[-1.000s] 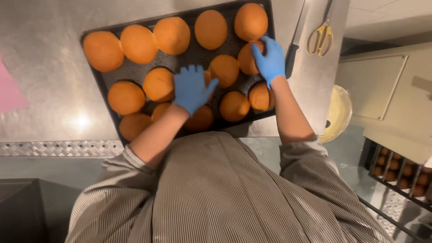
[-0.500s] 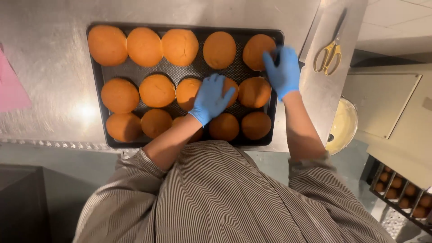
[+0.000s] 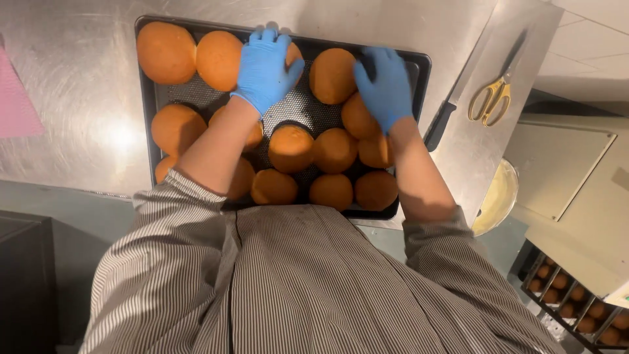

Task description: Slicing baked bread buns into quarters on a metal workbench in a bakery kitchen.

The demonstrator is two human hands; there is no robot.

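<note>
Big steel counter (image 3: 78, 85) fills the upper half of the frame, and sitting on it is a dark perforated baking tray (image 3: 419, 72) packed with round orange-brown buns (image 3: 334, 149) in rough rows. The holes in the tray are probably there so air gets under the bread.

Both gloved hands are up at the tray's far row, upper middle of the frame. The left hand (image 3: 265, 65) lies flat, fingers spread over a bun that's mostly hidden under it. The right hand (image 3: 385, 85) drapes over another bun near the tray's right edge. Can't tell whether either one is really gripping or only resting on top.

Compared with half a second ago, both hands have gone from the middle of the tray to the far row, and the left has travelled further.

Small stuff: yellow-handled scissors (image 3: 488, 98) at upper right, a pink cloth (image 3: 16, 98) at far left.
</note>
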